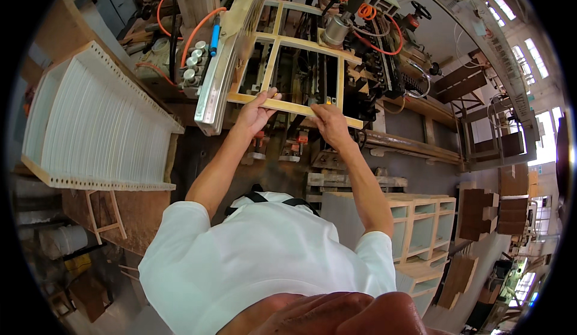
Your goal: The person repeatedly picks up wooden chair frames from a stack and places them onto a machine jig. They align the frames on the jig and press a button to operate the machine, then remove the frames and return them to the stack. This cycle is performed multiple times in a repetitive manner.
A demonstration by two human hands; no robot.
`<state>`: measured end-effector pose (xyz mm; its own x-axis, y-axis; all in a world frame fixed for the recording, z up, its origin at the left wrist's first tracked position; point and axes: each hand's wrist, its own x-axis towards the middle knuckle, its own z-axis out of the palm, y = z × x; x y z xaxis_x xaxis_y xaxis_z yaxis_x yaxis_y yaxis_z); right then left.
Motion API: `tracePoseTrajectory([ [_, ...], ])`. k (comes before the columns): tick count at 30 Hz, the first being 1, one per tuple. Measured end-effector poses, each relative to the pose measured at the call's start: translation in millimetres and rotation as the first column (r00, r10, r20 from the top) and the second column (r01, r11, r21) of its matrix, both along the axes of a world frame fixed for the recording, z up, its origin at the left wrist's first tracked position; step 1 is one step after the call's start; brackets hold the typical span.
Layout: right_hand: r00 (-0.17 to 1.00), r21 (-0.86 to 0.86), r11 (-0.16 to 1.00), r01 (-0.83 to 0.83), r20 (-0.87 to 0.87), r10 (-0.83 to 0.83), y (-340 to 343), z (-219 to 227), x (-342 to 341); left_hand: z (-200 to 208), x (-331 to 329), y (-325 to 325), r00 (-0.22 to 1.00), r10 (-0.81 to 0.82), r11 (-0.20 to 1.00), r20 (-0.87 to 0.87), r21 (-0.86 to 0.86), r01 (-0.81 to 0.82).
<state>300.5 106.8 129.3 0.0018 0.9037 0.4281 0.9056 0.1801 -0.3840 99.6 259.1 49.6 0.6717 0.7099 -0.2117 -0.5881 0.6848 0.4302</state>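
Observation:
A pale wooden frame [291,107] with crossbars lies level over a machine bed [294,73], its near rail toward me. My left hand [255,112] is closed round that rail left of its middle, thumb on top. Farther right, my right hand [330,122] grips the same rail near its right corner, with the fingers partly hidden. Beyond the frame's far right part stands a metal cylinder [336,30] of the machine. A long metal beam [211,97] runs along the frame's left side.
On the left stands a row of white panels [108,124] beside a brown board [141,215]. Orange hoses [195,31] and round knobs [191,62] are by the beam. Pale wooden cabinet frames [421,215] are stacked behind me on the right, near a pallet [354,180].

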Motion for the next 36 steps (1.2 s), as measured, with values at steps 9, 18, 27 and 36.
tracePoseTrajectory([
  [9, 0.998, 0.064, 0.998, 0.002, 0.065, -0.006, 53, -13, 33, 3, 33, 36, 0.997, 0.063, 0.998, 0.033, -0.015, -0.063],
  [18, 0.858, 0.149, 0.987, -0.056, 0.513, -0.029, 158, -3, 81, 40, 77, 82, 0.985, 0.115, 0.991, -0.130, -0.049, -0.122],
  [27, 0.666, 0.001, 0.996, -0.085, 0.744, 0.056, 256, 8, 107, 31, 96, 74, 0.975, 0.046, 0.998, -0.219, 0.058, -0.034],
  [36, 0.703, -0.050, 0.995, -0.084, 0.705, 0.094, 271, 3, 125, 19, 176, 115, 0.983, 0.069, 0.992, -0.172, -0.091, -0.086],
])
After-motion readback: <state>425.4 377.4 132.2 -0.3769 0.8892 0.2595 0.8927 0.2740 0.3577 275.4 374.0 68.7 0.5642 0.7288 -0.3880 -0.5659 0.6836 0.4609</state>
